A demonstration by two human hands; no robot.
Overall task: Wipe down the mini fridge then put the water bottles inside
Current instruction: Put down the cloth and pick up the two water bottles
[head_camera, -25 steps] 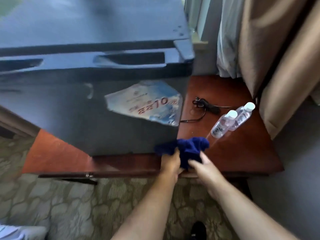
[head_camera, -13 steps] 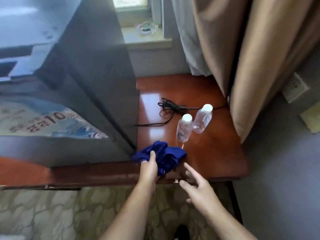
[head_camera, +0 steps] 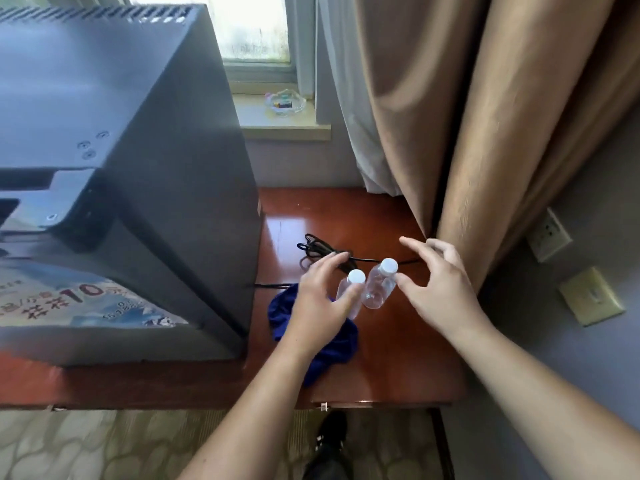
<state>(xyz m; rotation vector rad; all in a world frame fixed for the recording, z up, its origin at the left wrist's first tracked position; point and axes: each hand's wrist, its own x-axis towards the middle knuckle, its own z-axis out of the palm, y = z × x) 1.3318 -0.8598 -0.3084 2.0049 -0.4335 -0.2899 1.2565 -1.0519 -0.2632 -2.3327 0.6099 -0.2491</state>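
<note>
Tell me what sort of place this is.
Probably a hotel room: a mini fridge with a printed sticker stands on a wooden table, small water bottles beside it, heavy tan curtains hang at the window, and there is patterned carpet below.

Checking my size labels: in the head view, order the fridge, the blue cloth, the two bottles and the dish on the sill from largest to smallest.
1. Fridge.
2. Cloth, partly hidden by the left hand.
3. Left bottle, right bottle and dish: look alike; the dish is farther off, so unranked.
</note>
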